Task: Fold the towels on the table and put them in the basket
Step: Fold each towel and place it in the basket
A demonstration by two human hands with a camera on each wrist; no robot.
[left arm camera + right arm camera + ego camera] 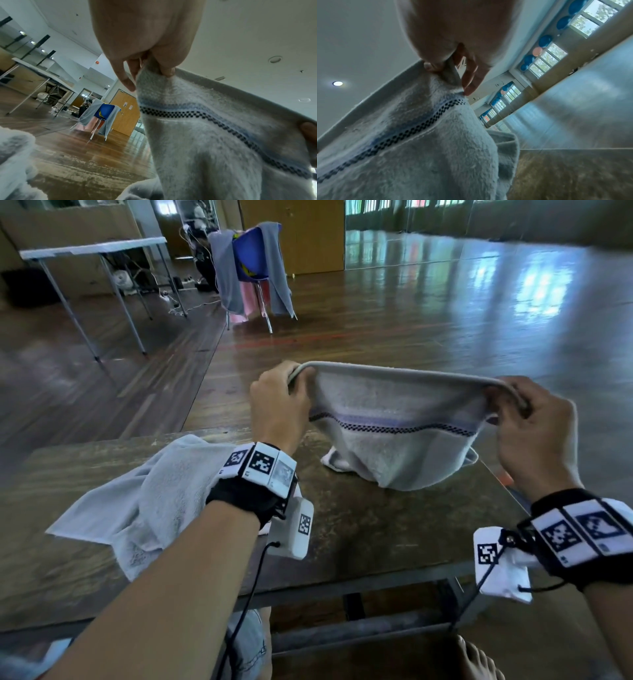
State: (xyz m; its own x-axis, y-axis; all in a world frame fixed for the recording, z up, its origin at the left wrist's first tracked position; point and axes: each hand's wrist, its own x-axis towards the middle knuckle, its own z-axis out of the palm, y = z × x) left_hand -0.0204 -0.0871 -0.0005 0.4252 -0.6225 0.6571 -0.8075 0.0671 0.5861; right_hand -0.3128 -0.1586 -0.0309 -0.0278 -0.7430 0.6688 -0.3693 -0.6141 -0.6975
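A pale grey towel (pixel 394 436) with a dark checkered stripe hangs stretched between both hands above the brown table (pixel 359 529). Its lower end rests bunched on the tabletop. My left hand (pixel 277 402) pinches the towel's upper left corner, and in the left wrist view the left hand (pixel 149 67) has thumb and fingers closed on the striped towel (pixel 205 135). My right hand (pixel 534 419) pinches the upper right corner; the right wrist view shows the right hand (pixel 452 73) clamped on the towel (pixel 419 148) hem. A second plain towel (pixel 144 501) lies crumpled on the table's left part. No basket is in view.
Beyond the table is an open wooden floor. A blue chair (pixel 250 258) draped with grey and pink towels stands at the back. A white folding table (pixel 92 248) stands far left. The table's front edge and metal frame (pixel 342 590) are close to my legs.
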